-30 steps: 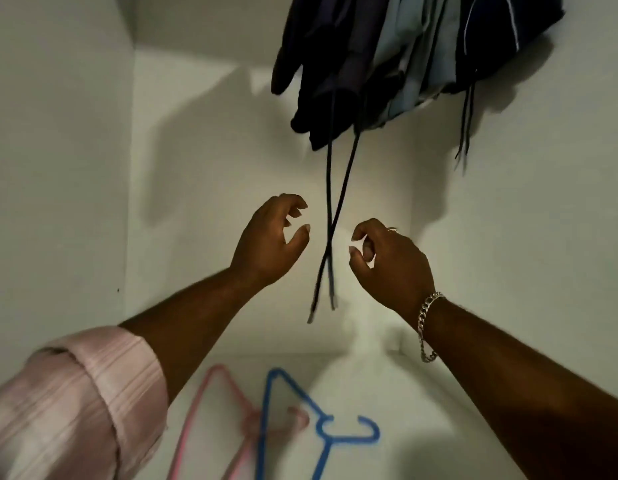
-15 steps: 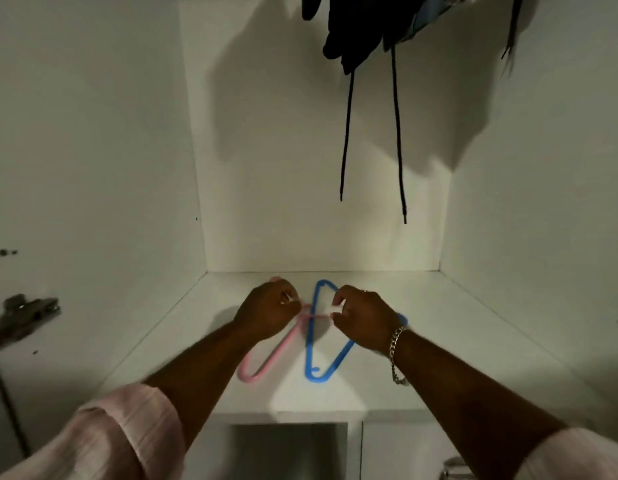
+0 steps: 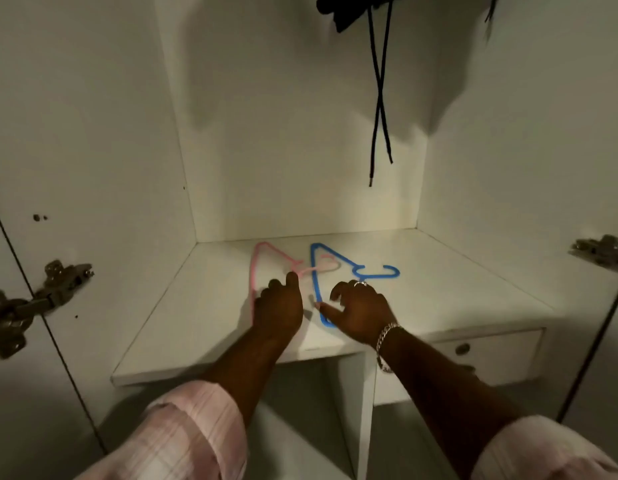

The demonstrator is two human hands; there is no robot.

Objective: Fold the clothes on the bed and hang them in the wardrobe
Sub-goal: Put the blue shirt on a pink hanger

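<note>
From the head camera, both hands reach into an open white wardrobe (image 3: 293,150) and rest low over its shelf (image 3: 439,289). Two plastic hangers lie flat there side by side: a pink hanger (image 3: 257,261) on the left and a blue hanger (image 3: 314,268) on the right, the pink hook crossing over the blue frame. The left hand (image 3: 281,311) covers the near end of the pink hanger, fingers curled down and thumb up near its neck; whether it grips the hanger cannot be told. The right hand (image 3: 361,311) sits over the near end of the blue hanger with fingers loosely spread and holding nothing. A bracelet (image 3: 385,336) circles the right wrist and pink sleeves (image 3: 189,431) are rolled on both arms. Dark clothes (image 3: 349,10) hang at the top, two black cords (image 3: 378,98) dangling from them well above the shelf. Metal hinges (image 3: 40,289) sit on either side, and a drawer (image 3: 491,355) with a round knob lies under the shelf at right
</note>
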